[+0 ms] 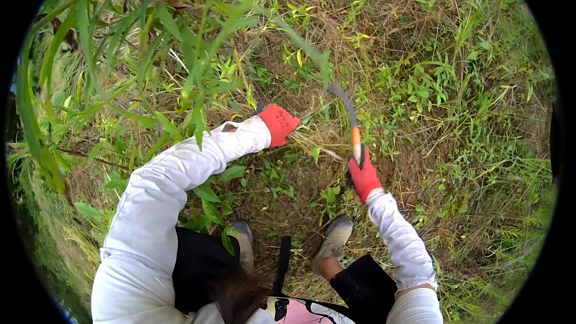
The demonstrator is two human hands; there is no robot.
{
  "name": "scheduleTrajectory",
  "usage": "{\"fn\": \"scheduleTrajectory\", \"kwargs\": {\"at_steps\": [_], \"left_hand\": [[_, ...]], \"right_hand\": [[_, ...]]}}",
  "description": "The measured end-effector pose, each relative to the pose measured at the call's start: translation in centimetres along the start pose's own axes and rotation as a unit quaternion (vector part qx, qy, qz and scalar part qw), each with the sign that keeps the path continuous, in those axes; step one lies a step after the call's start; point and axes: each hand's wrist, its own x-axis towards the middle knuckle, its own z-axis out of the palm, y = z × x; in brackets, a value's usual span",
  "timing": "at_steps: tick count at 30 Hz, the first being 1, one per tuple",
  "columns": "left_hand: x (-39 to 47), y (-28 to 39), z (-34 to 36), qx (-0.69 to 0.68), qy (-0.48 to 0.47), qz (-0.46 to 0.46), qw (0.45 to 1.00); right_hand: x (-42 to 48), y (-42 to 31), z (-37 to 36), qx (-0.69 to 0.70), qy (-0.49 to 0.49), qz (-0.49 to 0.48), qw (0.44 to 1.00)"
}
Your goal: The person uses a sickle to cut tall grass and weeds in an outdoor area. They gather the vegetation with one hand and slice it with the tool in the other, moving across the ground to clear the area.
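Observation:
My right hand (364, 175), in a red glove with dark finger areas, grips the wooden handle of a sickle (357, 144). An orange band marks the top of the handle. The dark curved blade (344, 99) points away from me and bends left, its tip near green leaves. Ahead and to the left, my left hand (279, 125) is closed around a bunch of plant stems (315, 143). Its red glove bears writing on the back. The cut or loose-looking ends of the stems stick out rightward, towards my right hand. The fingers of my left hand are mostly hidden.
Tall leafy weeds (180, 31) lean in from the upper left, close to the camera and over my left arm. Dry grass (324, 40) and low green plants (423, 90) cover the ground. Below my hands are my two shoes (335, 236) on soil with scattered weeds.

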Motion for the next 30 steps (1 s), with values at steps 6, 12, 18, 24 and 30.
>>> {"fn": "scheduleTrajectory", "kwargs": {"at_steps": [6, 12, 18, 24, 30], "left_hand": [[-7.6, -5.2, 2.4, 0.014, -0.068, -0.01, 0.998], [-20.9, -10.7, 10.7, 0.025, -0.169, -0.14, 0.975], [-18.2, -10.4, 10.3, 0.026, -0.152, -0.131, 0.979], [-13.5, -10.4, 6.5, 0.098, 0.116, -0.012, 0.988], [-7.4, -12.3, 5.8, 0.118, 0.009, -0.05, 0.992]], "right_hand": [[-15.3, 6.8, -0.7, -0.104, -0.241, 0.037, 0.964], [-4.0, -5.6, -0.1, 0.087, -0.136, -0.013, 0.987], [6.6, -10.6, 11.1, 0.092, -0.079, -0.084, 0.989], [0.4, -8.4, 17.6, -0.113, -0.127, -0.059, 0.984], [-3.0, -4.9, 15.1, -0.113, -0.156, -0.085, 0.978]]}}
